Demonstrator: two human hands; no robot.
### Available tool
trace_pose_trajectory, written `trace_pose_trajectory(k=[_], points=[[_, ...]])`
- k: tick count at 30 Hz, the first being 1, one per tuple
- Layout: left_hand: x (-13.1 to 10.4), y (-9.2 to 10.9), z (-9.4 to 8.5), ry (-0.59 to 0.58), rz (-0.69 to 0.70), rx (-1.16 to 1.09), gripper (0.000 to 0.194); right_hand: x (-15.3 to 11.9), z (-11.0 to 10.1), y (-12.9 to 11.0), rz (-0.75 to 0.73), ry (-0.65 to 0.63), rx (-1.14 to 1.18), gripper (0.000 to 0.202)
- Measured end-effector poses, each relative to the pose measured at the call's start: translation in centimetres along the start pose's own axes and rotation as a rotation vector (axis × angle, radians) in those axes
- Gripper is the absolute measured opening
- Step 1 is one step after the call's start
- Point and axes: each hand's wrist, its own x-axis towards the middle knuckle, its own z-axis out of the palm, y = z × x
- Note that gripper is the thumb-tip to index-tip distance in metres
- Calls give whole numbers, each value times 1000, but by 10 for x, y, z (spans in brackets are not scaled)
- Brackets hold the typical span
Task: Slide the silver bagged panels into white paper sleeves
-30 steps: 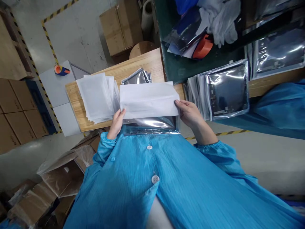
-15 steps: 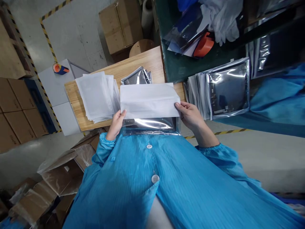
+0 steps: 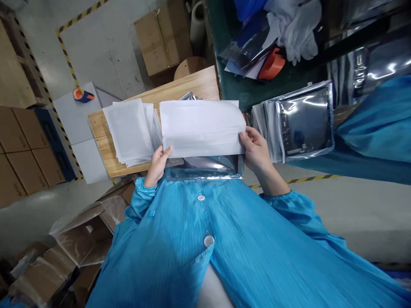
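A white foam sleeve (image 3: 202,128) is stretched flat between my two hands, in front of my body. My left hand (image 3: 157,164) pinches its lower left corner, thumb on top. At the right edge, my right hand (image 3: 257,147) grips it with the thumb over the face and the fingers behind. Below the sleeve's near edge shows a dark flat panel in a shiny clear bag (image 3: 205,167); how far it reaches under or into the sleeve is hidden. A stack of white sleeves (image 3: 126,128) lies left of my left hand on the wooden table (image 3: 102,145).
Bagged dark panels (image 3: 305,119) lean in a row at the right, beside a co-worker's blue sleeve (image 3: 379,124). On the green bench (image 3: 234,90) are an orange tape dispenser (image 3: 272,64) and white gloves (image 3: 297,34). Cardboard boxes (image 3: 163,36) stand behind the table.
The white sleeve's far edge has risen away from me and its face looks taller, covering more of the bag behind. My right hand has shifted slightly up. The co-worker's sleeve has moved.
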Motion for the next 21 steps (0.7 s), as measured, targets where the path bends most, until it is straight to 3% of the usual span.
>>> trace_pose_trajectory(k=[11,21], points=[[-4,-3,-1,-31,-25,-2,66,-11,-4,-11,107,-55,91,66],[-5,-2,-2,-15,-28,67,66,-9,3,-14,21,135,18,67]])
